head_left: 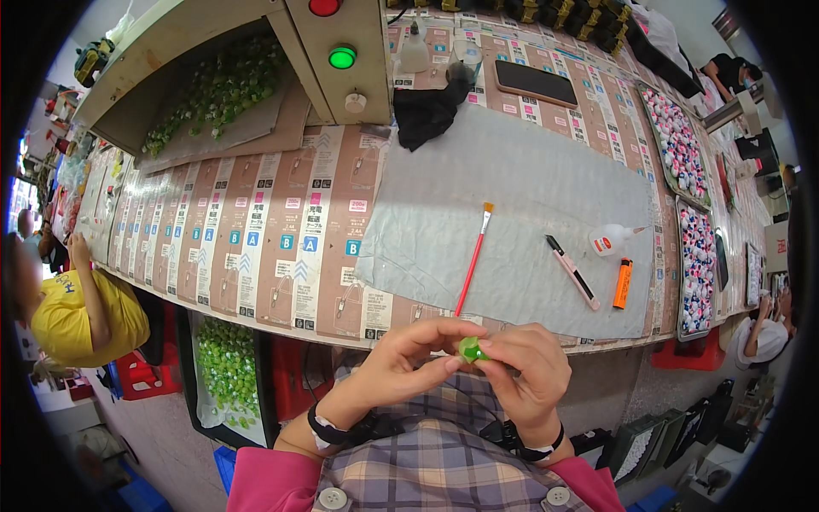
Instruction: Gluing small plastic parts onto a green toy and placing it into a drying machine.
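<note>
Close to my body, in front of the table edge, my left hand [408,365] and my right hand [531,369] meet. Between their fingertips they pinch a small green piece [470,349], rounded, with a lighter spot; its exact kind is too small to make out. Fingers cover much of it. Just beyond my hands, a thin brush [473,260] with a red handle lies on a grey sheet [426,188]. To its right on the sheet are a pink and black craft knife [573,271], a white squeeze bottle [610,240] and a small orange case [624,283].
A box-shaped machine [358,94] with green pieces inside stands far left. Green pieces fill a tray [209,410] below the table. A phone [536,83], black cloth [426,115] and bottle [415,53] lie farther back. Trays of colourful pieces [695,264] line the right. Other people sit nearby.
</note>
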Available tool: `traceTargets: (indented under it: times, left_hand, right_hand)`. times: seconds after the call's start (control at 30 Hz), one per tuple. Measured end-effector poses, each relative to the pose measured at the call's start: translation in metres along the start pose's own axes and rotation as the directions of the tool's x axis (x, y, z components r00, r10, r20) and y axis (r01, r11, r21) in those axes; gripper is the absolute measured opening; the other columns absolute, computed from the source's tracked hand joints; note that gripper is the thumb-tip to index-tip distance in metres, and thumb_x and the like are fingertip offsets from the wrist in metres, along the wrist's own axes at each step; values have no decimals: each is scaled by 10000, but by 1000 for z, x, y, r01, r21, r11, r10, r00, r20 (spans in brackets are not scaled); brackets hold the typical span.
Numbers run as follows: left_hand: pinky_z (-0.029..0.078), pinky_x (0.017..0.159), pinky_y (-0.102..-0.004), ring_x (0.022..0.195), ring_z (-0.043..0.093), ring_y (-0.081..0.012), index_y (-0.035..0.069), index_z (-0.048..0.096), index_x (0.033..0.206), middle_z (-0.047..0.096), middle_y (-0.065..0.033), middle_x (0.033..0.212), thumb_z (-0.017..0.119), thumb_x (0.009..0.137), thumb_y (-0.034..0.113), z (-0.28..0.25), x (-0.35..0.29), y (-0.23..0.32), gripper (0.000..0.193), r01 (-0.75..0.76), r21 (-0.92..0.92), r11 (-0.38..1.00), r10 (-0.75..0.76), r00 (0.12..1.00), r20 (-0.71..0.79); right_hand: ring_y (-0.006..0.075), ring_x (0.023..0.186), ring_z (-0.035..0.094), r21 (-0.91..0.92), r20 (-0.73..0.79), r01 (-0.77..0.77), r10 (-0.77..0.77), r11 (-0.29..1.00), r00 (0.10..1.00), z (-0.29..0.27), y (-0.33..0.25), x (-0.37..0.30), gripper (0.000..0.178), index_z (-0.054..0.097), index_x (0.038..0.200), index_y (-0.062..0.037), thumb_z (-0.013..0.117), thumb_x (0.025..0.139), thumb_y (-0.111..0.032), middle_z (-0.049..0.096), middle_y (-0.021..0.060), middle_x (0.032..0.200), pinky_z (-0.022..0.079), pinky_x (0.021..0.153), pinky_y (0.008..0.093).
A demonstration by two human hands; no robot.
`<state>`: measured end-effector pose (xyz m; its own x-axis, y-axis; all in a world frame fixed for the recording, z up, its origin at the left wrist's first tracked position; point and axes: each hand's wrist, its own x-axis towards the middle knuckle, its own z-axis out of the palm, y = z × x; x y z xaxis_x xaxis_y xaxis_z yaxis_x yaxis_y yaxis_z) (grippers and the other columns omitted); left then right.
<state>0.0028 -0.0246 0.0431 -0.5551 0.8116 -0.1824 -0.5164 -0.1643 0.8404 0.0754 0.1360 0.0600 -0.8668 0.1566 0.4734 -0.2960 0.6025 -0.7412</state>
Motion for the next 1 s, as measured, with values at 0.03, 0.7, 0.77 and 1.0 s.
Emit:
traceTargets:
  times: [0.03, 0.7, 0.77, 1.0]
  left_hand:
    - [446, 887, -315, 1016, 553, -176, -53, 496, 1162, 573, -124, 1089, 555, 851, 68, 1, 0, 1, 339, 3, -12, 1000, -3, 1000, -1]
    - [460, 865, -286, 990, 561, -155, -27, 448, 1162, 578, -100, 1041, 500, 882, 4, -8, 2, -9, 286, -39, -163, 986, 61, 990, 128]
    - [461, 863, -283, 994, 563, -158, -26, 455, 1140, 579, -104, 1038, 504, 881, 2, -9, 3, -11, 266, -58, -185, 981, 84, 987, 134]
    - [476, 839, -301, 945, 597, -189, -23, 456, 1045, 595, -149, 1012, 565, 853, 27, -4, 1, -14, 227, -139, -64, 988, 137, 990, -23]
  right_hand:
    - [223, 668, 602, 4, 2, -2, 2, 1000, 1000, 0, 0, 0, 203, 632, 853, -41, 721, 671, -47, 628, 66, 779, 463, 580, 295]
    - [196, 735, 591, 296, 146, -278, 245, 914, 959, -3, 2, 2, 139, 630, 886, -30, 660, 753, -54, 641, 70, 827, 434, 670, 277]
    - [198, 742, 594, 341, 125, -348, 325, 873, 938, 0, 1, -1, 133, 623, 880, -20, 657, 754, -47, 637, 78, 836, 440, 678, 278]
    - [213, 782, 610, 369, 86, -357, 350, 858, 933, 3, 2, -3, 129, 611, 869, -5, 655, 749, -28, 633, 95, 849, 465, 698, 286]
